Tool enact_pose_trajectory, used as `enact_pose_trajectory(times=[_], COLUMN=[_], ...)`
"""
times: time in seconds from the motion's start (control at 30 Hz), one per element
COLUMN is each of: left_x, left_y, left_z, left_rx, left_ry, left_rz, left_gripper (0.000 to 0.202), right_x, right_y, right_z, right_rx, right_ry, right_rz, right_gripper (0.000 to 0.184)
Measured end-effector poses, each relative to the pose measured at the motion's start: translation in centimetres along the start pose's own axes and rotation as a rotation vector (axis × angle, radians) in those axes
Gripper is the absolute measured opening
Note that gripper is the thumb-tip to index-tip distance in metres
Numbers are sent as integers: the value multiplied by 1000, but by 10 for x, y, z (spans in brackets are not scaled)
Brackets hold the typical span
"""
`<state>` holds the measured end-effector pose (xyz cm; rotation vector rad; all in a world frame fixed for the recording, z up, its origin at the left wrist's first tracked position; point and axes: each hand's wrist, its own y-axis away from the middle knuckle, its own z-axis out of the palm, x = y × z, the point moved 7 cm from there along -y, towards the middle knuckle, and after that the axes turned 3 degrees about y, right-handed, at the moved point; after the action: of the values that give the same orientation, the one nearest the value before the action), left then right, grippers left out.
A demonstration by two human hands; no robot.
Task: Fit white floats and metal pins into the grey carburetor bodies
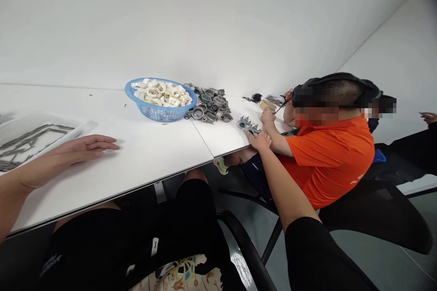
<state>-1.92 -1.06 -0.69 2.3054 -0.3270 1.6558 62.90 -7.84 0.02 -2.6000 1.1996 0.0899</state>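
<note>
My left hand (85,149) is over the white table (160,150) at the left, palm down, fingers stretched out with nothing in them. I cannot tell whether it touches the surface. My right hand (261,139) reaches across to the table's front edge at the right. Its fingers close on a grey metal casting (246,123), one of a small row with upright points; the fingertips are partly hidden. A larger heap of grey ring-shaped metal castings (210,105) lies to the left of that hand, beside a blue plastic basket (153,112) filled with white curved plastic parts (160,93).
A white tray (80,129) holding thin grey strips (37,138) lies at the far left. To my right sits a co-worker in an orange shirt (331,154), hands on a dark tool. Tape (268,105) and small black parts (254,98) lie near the wall.
</note>
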Motion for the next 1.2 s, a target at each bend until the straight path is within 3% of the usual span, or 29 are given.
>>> enact_pose_trajectory(times=[0.2,0.37,0.57,0.73,0.9,1.2], left_x=[-11,-15,-11,-10,-7,-3], left_y=[-11,-21,-18,-17,-9,-5], left_z=[-13,-19,-17,-15,-8,-3], left_rx=[-82,-202,-170,-200,-64,-35], left_ry=[-43,-119,-99,-136,-24,-22], left_rz=[9,46,22,0,-5,17], left_gripper=[57,66,64,71,62,55], right_x=[5,6,7,9,8,4], right_y=[-9,-7,-3,-5,-11,-20], right_z=[5,7,15,16,11,-3], right_rx=[-49,-46,-45,-45,-62,-116], right_ry=[-36,-71,-94,-87,-70,-32], right_rz=[-77,-92,-43,-14,-14,9], right_gripper=[61,71,90,67,56,77])
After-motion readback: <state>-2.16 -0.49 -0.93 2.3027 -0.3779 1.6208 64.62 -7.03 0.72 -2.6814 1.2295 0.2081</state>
